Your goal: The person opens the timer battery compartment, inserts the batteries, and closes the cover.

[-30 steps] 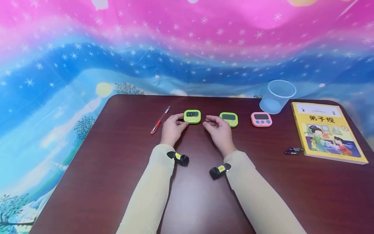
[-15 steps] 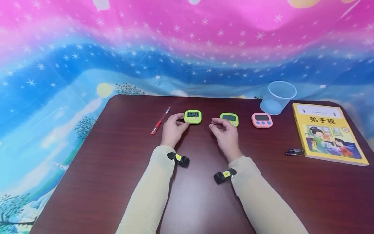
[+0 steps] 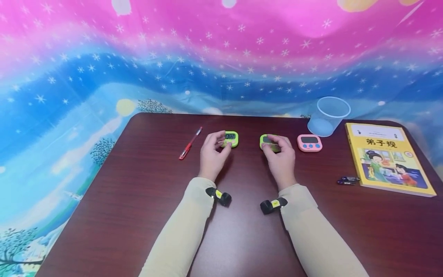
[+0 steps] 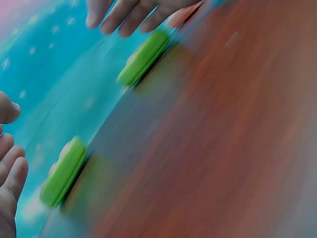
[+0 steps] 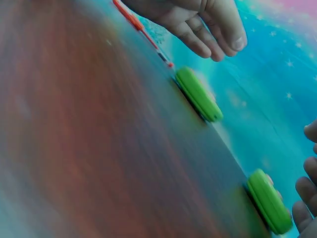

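Observation:
The left green digital timer (image 3: 232, 139) lies on the table with digits lit on its screen, partly covered by my left hand (image 3: 213, 156). That hand hovers beside it with bent, loose fingers; in the left wrist view, a gap separates the fingers from the green timer (image 4: 64, 172). To the right, a second green timer (image 3: 263, 143) is half hidden behind my right hand (image 3: 282, 157). The right wrist view shows this green timer (image 5: 270, 202) standing apart from the right fingers (image 5: 305, 191). Neither hand holds anything.
A pink timer (image 3: 309, 143) with blue buttons lies right of the green ones. Behind it a clear plastic cup (image 3: 327, 119) stands near a yellow book (image 3: 391, 161). Two small dark batteries (image 3: 348, 180) lie beside the book. A red pen (image 3: 190, 144) lies at left.
The left hand has come off the left green timer's edge and shifted right, in front of it. My right hand has moved right to the second green timer. The left timer's digits have changed.

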A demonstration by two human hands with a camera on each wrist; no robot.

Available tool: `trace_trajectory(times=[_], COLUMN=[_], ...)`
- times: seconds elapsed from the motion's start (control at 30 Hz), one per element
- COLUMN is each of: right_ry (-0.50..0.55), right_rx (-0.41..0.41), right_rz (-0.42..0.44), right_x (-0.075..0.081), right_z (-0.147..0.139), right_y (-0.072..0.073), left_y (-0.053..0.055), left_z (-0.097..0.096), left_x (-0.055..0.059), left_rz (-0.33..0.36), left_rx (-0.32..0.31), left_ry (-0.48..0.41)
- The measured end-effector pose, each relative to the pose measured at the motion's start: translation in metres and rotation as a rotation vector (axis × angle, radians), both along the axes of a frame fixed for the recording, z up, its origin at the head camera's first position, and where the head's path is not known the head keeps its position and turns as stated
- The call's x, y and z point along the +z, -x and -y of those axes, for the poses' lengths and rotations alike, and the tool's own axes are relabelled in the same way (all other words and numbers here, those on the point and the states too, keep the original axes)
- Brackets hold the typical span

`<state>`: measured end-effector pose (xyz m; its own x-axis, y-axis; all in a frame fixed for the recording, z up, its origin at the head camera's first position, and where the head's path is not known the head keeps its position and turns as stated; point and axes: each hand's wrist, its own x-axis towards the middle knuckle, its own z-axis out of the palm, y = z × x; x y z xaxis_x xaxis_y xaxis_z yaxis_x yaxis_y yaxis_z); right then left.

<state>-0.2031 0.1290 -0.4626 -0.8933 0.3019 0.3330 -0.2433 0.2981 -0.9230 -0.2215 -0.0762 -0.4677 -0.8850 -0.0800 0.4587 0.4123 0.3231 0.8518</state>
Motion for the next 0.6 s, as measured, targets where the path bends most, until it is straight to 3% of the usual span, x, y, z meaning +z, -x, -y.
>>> trace_trajectory(times=[0.2, 0.4, 0.6], right_ry=[-0.028, -0.051, -0.102], right_rx=[-0.046, -0.053, 0.025], right_rz=[0.029, 0.124, 0.233], right_x=[-0.004, -0.003, 0.0], right_z=[-0.019, -0.031, -0.035], right_y=[0.007, 0.009, 0.011], left_y=[-0.007, -0.012, -0.012], left_z=[-0.029, -0.056, -0.07], left_x=[-0.002, -0.004, -0.002], left_rz=[-0.025, 0.059, 0.157], left_rx=[-0.089, -0.149, -0.169], left_ry=[0.02, 0.014, 0.004])
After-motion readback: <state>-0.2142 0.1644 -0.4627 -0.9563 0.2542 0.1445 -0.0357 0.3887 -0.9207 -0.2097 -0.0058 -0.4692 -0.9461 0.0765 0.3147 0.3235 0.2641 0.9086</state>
